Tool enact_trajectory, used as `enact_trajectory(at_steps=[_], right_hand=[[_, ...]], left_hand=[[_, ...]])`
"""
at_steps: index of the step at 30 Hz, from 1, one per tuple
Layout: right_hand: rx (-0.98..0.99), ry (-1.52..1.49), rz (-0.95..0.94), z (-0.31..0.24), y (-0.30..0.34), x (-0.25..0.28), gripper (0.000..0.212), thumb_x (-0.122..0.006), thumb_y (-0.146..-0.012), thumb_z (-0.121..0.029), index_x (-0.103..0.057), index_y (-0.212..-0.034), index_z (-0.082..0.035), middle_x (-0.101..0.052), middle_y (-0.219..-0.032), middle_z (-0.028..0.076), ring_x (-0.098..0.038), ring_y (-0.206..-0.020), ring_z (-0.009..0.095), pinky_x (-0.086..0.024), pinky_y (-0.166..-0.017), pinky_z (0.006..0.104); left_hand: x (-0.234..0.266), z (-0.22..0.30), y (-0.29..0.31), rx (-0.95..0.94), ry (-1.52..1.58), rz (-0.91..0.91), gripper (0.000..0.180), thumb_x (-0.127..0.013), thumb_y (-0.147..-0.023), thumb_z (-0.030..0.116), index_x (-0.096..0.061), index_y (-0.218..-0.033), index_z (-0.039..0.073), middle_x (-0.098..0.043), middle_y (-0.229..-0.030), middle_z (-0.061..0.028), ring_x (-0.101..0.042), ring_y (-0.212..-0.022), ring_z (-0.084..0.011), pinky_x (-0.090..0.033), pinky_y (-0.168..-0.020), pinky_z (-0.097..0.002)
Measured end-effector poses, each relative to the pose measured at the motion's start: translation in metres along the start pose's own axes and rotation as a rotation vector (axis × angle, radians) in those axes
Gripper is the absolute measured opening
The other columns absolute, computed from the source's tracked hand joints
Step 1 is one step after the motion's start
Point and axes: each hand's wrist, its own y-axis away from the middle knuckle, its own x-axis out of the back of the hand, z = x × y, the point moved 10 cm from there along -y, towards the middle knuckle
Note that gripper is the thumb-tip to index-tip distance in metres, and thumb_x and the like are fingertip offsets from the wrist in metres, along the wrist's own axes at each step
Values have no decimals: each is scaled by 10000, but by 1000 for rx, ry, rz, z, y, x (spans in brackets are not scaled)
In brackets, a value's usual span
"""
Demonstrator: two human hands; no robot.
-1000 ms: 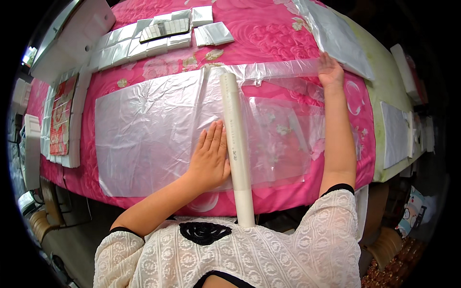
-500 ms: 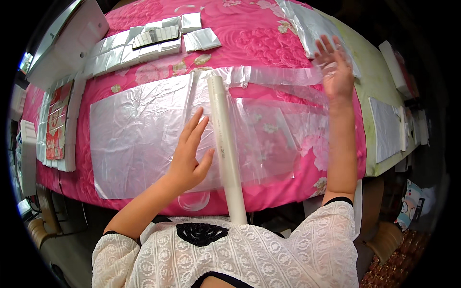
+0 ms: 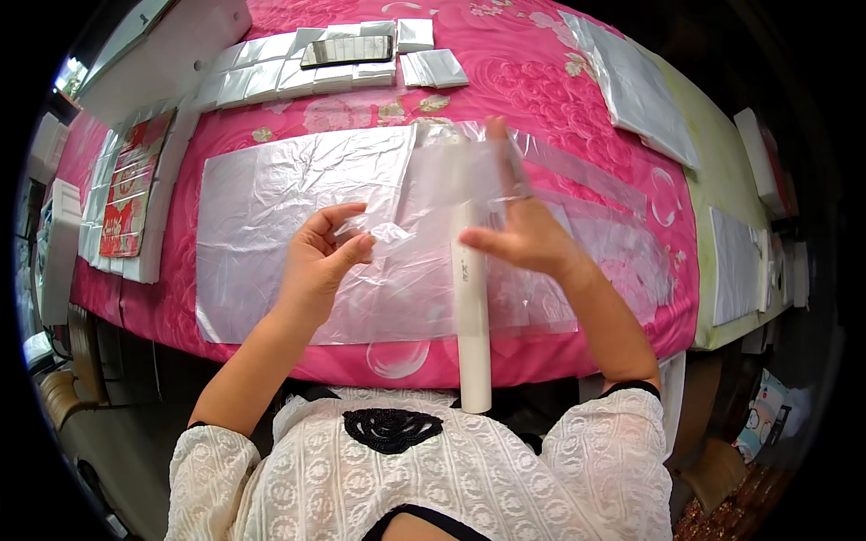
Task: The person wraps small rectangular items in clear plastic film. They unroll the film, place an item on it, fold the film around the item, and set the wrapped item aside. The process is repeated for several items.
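A flat stack of clear plastic film sheets (image 3: pixel 271 225) lies across the pink floral cloth. A white tube (image 3: pixel 473 334) rests over it, its near end past the table edge. My left hand (image 3: pixel 316 257) is left of the tube, with curled fingers and the thumb closed at the edge of a loose plastic sheet (image 3: pixel 415 243). Over the tube, my right hand (image 3: pixel 528 225) has its fingers stretched and thumb apart, slightly blurred. The loose sheet passes in front of its fingers and partly veils them and the tube's upper part.
Rows of small folded plastic packs (image 3: pixel 271 77) lie at the far left, with a dark phone (image 3: pixel 347 51) on them. A white foam box (image 3: pixel 171 54) and a red printed packet (image 3: pixel 135 189) are on the left. More folded film (image 3: pixel 631 90) lies at the far right.
My right hand has come from the far right in to the tube, and plastic film now spans in front of it. My left hand's fingers have curled. The view has shifted slightly.
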Motion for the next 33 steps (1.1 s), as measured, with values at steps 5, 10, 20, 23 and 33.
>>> enact_trajectory(at_steps=[5,10,20,23,33], right_hand=[[-317,-513,332,140,24,132,937,-672,-824,-376,-63,-1460,-56,-368,-1368,145,-402,-1221,221,-324,-1016,315],[-555,-1408,1427,249,147,257,677,-410,-915,-379,-188,-1392,47,-326,-1361,249,-416,-1201,352,-369,-963,473],[-487,-955,507,116,72,118,409,-452,-930,-241,-493,-1234,30,-568,-1214,125,-530,-1130,215,-410,-930,309],[-490,-420,263,81,69,44,403,-567,-887,-232,-529,-1225,-15,-582,-1203,110,-525,-1140,239,-404,-945,330],[-7,323,-126,-9,67,-41,584,-626,-819,-314,-455,-1306,-41,-385,-1389,177,-356,-1285,339,-298,-1049,430]], left_hand=[[59,-1,8,20,11,112,334,-665,-836,100,-554,-1145,33,-604,-908,-13,-566,-732,-61,-488,-689,-230],[143,0,24,14,60,351,335,-614,-864,83,-511,-1179,37,-575,-927,-1,-545,-786,-58,-466,-745,-220],[233,-9,56,65,85,508,338,-582,-883,91,-472,-1195,24,-567,-975,-13,-548,-850,-83,-465,-772,-219],[244,-11,65,62,138,551,311,-589,-884,118,-499,-1168,34,-570,-980,-12,-550,-883,-95,-466,-782,-227],[297,32,113,-190,17,830,269,-556,-908,192,-529,-1152,84,-574,-1098,15,-530,-992,-88,-405,-858,-252]])
